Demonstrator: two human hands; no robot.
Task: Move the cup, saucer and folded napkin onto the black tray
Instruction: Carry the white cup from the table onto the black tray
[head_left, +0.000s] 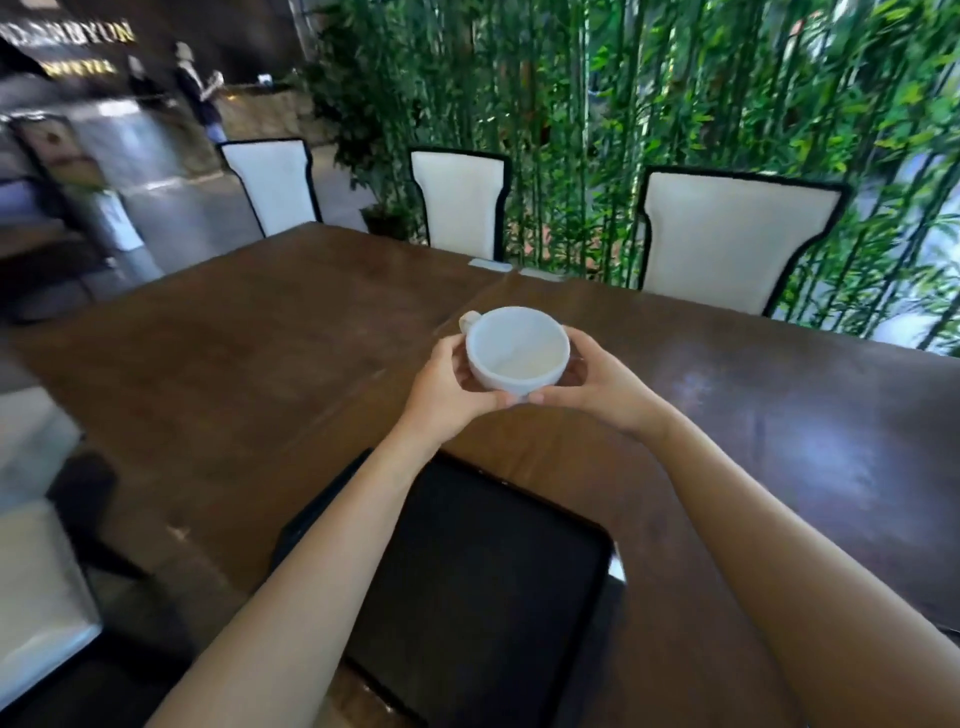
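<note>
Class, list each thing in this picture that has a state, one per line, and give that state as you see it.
cup: upright, empty, held above the table, handle pointing away to the left.
left hand: grip closed on the cup's left side.
right hand: grip closed on the cup's right side.
black tray: flat on the table, nothing on it.
saucer: dark shape under the cup, cannot tell.
folded napkin: not in view.
</note>
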